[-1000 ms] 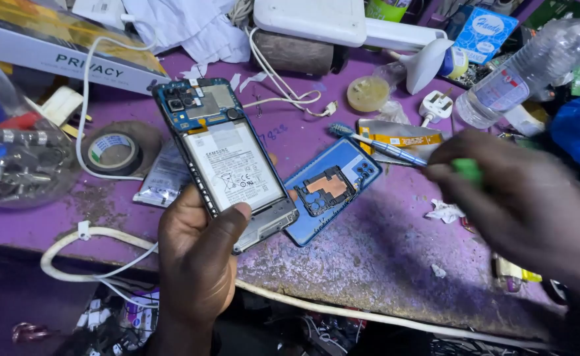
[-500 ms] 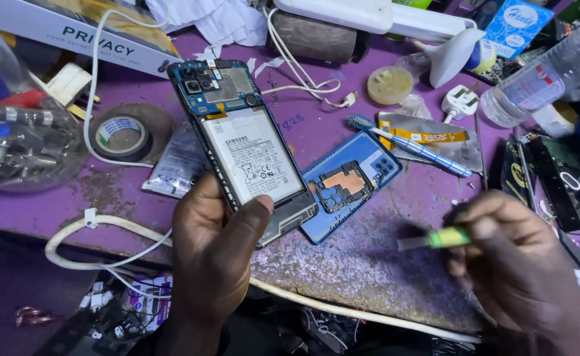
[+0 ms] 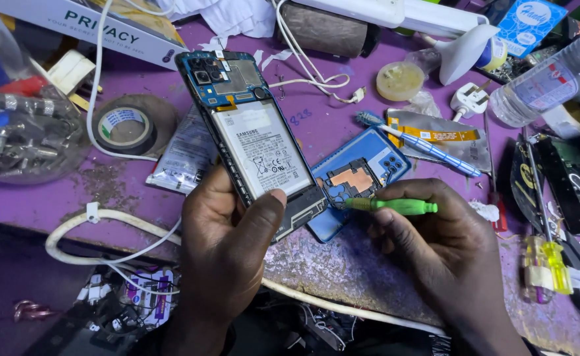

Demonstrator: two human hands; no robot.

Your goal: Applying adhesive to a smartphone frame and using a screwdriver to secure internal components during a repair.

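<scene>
Right hand (image 3: 441,244) moved in gripping green screwdriver (image 3: 395,206); left hand (image 3: 227,244) clasping opened phone (image 3: 253,142)

head cam | looks steeply down, close over purple workbench (image 3: 342,125) | both hands low in frame | single view

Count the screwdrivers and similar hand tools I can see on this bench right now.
3: a green-handled tool in the right hand, a blue brush-like tool beyond the blue back cover, and a yellow-handled screwdriver at the right. Clutter may hide others.
</scene>
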